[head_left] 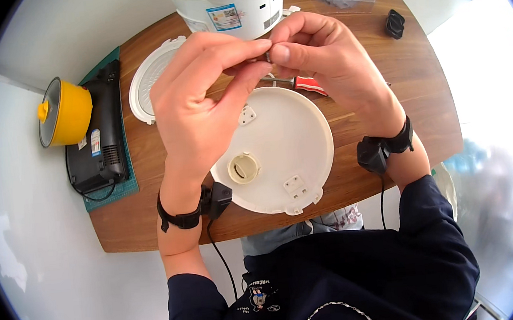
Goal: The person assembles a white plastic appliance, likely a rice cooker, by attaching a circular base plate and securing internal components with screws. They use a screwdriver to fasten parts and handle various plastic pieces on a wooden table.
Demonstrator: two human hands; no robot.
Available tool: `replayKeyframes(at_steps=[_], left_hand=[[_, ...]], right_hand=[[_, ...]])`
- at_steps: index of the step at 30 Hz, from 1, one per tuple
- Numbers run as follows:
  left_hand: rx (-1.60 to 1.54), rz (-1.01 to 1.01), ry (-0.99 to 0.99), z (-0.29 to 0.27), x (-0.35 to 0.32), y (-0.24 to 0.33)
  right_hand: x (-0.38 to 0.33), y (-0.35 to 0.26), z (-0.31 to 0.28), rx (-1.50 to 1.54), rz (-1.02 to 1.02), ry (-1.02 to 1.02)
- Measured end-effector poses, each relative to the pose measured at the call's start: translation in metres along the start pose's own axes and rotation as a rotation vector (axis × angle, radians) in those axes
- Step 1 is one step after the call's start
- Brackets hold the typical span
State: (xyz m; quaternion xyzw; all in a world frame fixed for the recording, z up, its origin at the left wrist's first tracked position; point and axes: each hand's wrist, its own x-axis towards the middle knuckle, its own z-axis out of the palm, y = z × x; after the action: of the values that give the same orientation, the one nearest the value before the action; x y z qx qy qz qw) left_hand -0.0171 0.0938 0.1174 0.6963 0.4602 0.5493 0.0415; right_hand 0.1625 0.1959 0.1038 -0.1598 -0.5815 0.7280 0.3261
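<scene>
L hand (201, 97) and R hand (321, 61) meet fingertip to fingertip over the white round lid (280, 151), both pinched shut on one tiny dark part (269, 56) w/ thumbs and forefingers. Part sits at 1 o'clock from L palm, 9 o'clock from R palm; too small to tell its long axis. R is nearer. Red-handled screwdriver (305, 84) lies just under R hand, at 12 of lid. White cooker body (229, 8) further at 12. Wrists raised, palms facing in.

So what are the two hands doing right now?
Left hand: pinched shut on a small dark part.
Right hand: pinched shut on the same small part.
</scene>
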Motion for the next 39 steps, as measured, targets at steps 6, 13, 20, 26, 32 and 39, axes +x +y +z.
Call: replayKeyframes(at_steps=[6,13,20,26,32,39], left_hand=[[0.078,0.033,0.036,0.001,0.003,0.0],[-0.359,-0.215,0.098,-0.01,0.002,-0.011],[-0.529,-0.315,0.161,-0.023,0.002,-0.011],[-0.681,-0.475,0.176,-0.025,0.004,-0.009],[-0.854,-0.556,0.26,-0.028,0.006,-0.032],[-0.864,-0.585,0.38,-0.021,0.003,-0.049]], right_hand=[[0.002,0.002,0.005,0.119,0.013,-0.005],[0.004,-0.006,-0.031,-1.319,-0.049,0.023],[0.01,0.026,-0.043,-1.634,0.292,-0.194],[0.016,0.039,-0.04,-1.882,0.325,-0.294],[0.011,0.014,-0.034,-1.527,-0.048,0.002],[-0.001,-0.02,0.004,-1.176,-0.389,0.201]])
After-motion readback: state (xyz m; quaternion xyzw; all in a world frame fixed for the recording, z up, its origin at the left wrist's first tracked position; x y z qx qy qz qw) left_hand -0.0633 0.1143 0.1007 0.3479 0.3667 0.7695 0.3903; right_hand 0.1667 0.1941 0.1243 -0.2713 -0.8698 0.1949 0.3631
